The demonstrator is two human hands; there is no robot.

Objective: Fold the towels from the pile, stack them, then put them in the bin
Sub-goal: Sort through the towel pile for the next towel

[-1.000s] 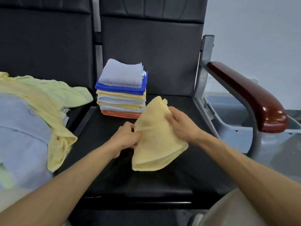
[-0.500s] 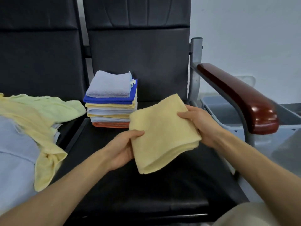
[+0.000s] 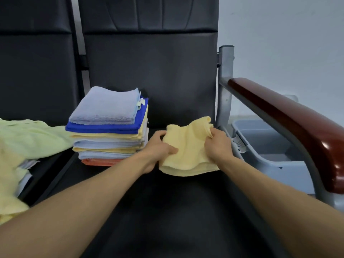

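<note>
Partly behind armrest [image 3: 297, 123], grey bin [image 3: 260, 138].

yellow towel [image 3: 188, 148], centre frame: pale butter yellow, plain.
stack [image 3: 109, 127], left of centre, top down: lavender-blue, royal blue, pale yellow, light blue, pale yellow, light blue, orange-red. all plain.
pile [image 3: 33, 138], left edge: pale lime green, pale yellow, bits of light blue.
seat [image 3: 167, 211]: black.
armrest [image 3: 297, 127], right: glossy red-brown on a grey metal frame [image 3: 225, 81].
bin [image 3: 290, 175]: blue-grey.
wall [image 3: 279, 34]: pale grey-white.

left hand [image 3: 158, 148]: thumb on top, gripping towel [image 3: 188, 151] | right hand [image 3: 219, 145]: fingers curled, gripping towel | 2 arms extended
</note>
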